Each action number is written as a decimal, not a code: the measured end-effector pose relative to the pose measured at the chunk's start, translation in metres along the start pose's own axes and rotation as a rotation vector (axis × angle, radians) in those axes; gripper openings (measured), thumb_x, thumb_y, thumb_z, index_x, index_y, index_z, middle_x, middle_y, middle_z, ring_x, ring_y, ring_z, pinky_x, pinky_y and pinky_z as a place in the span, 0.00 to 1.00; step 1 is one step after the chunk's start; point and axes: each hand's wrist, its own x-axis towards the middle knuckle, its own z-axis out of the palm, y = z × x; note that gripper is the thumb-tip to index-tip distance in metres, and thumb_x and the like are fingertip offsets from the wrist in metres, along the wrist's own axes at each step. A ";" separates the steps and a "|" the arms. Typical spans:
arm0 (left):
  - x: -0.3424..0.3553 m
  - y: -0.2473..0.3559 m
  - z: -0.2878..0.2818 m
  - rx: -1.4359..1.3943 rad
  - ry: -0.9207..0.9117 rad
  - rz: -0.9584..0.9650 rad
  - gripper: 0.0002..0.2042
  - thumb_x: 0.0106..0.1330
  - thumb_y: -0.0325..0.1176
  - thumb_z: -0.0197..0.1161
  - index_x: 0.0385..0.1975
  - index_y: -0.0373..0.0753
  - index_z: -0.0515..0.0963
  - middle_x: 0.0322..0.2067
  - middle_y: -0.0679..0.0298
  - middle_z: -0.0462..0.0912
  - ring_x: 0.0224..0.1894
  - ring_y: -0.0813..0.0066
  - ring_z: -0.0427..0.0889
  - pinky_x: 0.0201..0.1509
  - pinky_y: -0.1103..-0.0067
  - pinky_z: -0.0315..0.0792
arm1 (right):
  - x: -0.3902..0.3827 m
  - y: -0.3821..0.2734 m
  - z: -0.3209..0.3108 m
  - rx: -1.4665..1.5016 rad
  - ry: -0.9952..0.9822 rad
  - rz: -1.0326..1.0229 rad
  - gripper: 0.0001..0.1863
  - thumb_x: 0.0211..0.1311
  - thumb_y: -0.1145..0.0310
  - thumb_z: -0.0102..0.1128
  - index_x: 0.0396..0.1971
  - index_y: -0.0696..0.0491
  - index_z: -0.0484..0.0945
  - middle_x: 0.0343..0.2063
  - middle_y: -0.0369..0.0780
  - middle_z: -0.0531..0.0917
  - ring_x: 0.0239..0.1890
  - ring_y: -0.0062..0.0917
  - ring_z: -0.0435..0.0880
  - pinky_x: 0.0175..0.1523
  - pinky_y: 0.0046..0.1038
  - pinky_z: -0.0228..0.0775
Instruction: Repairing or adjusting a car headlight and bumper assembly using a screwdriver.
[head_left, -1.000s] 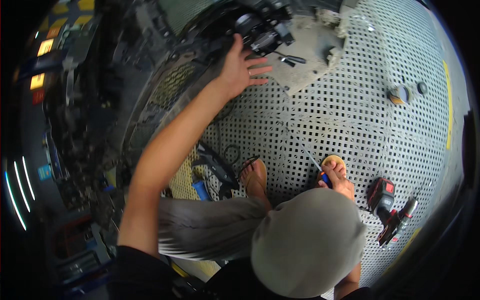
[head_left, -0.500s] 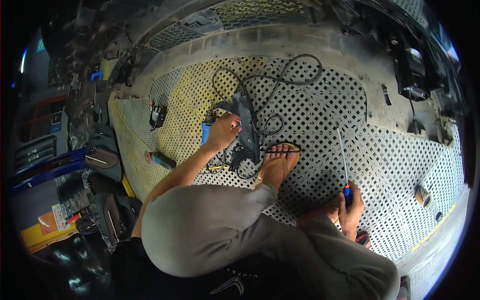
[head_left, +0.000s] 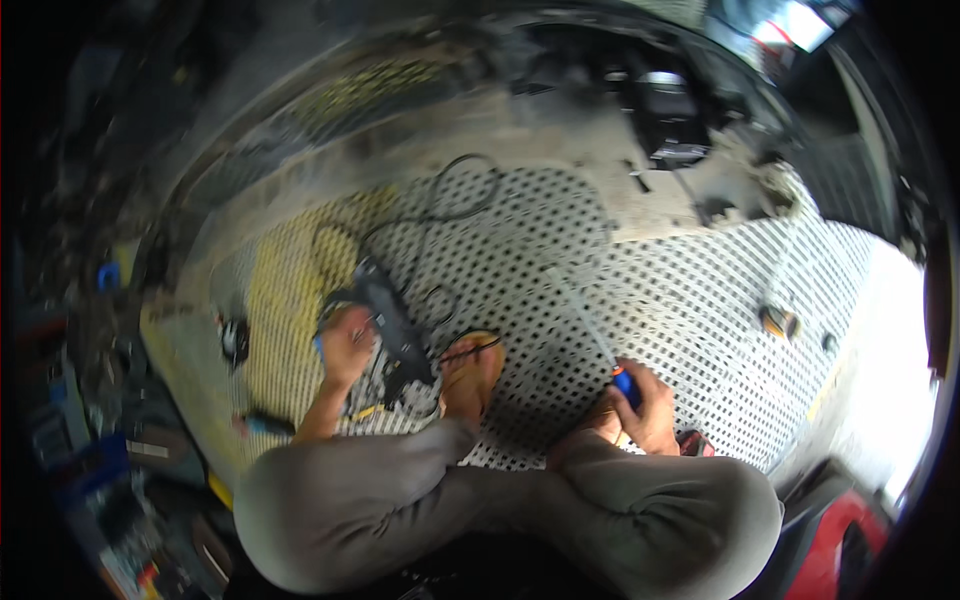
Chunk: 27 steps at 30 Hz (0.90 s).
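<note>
My left hand [head_left: 347, 348] is closed at the edge of a long black plastic part [head_left: 395, 320], which lies slanted on the perforated mat. A sliver of a blue tool [head_left: 320, 344] shows beside that hand, mostly hidden by it. In my right hand [head_left: 654, 412] is a long-shafted screwdriver [head_left: 625, 386] with a blue handle and an orange collar. Its shaft slants up and left over the mat, with the tip apart from the black part. My sandalled foot [head_left: 470, 372] is just right of the part.
A looped black cable [head_left: 440, 214] runs behind the part across the pale mat [head_left: 535, 345]. To the left are a small black item [head_left: 235, 340] and a teal-handled tool [head_left: 266, 424]. A tape roll [head_left: 778, 322] sits at right; a red object [head_left: 696, 443] is near my right hand.
My view has swung to the right, so the mat and both hands appear farther left. Both hands keep their holds; the picture is blurred by the motion.
</note>
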 end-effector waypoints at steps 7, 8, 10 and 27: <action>0.143 0.179 -0.097 -0.625 -0.491 -0.120 0.07 0.70 0.26 0.60 0.44 0.33 0.80 0.37 0.62 0.85 0.36 0.79 0.80 0.42 0.80 0.74 | -0.015 -0.028 -0.027 0.155 0.242 -0.125 0.23 0.55 0.72 0.72 0.53 0.55 0.80 0.36 0.46 0.85 0.34 0.39 0.84 0.42 0.34 0.77; 0.159 0.212 -0.088 -0.626 -0.533 -0.130 0.08 0.72 0.28 0.60 0.45 0.33 0.80 0.38 0.60 0.85 0.37 0.77 0.81 0.42 0.79 0.75 | -0.016 -0.022 -0.019 0.210 0.248 -0.128 0.25 0.54 0.72 0.72 0.55 0.56 0.80 0.35 0.45 0.85 0.34 0.36 0.83 0.42 0.33 0.75; 0.192 0.273 -0.047 -0.727 -0.651 -0.081 0.10 0.74 0.30 0.60 0.48 0.32 0.79 0.41 0.58 0.86 0.41 0.75 0.83 0.45 0.77 0.77 | -0.019 -0.030 -0.031 0.262 0.262 -0.091 0.26 0.54 0.73 0.72 0.56 0.57 0.80 0.35 0.45 0.84 0.34 0.34 0.82 0.42 0.31 0.75; 0.198 0.392 0.096 -1.294 -0.886 -0.173 0.11 0.76 0.35 0.58 0.50 0.37 0.78 0.47 0.59 0.84 0.51 0.69 0.85 0.53 0.72 0.82 | -0.054 -0.017 -0.043 0.747 0.359 0.211 0.28 0.61 0.71 0.70 0.62 0.57 0.78 0.41 0.41 0.87 0.38 0.18 0.80 0.48 0.22 0.73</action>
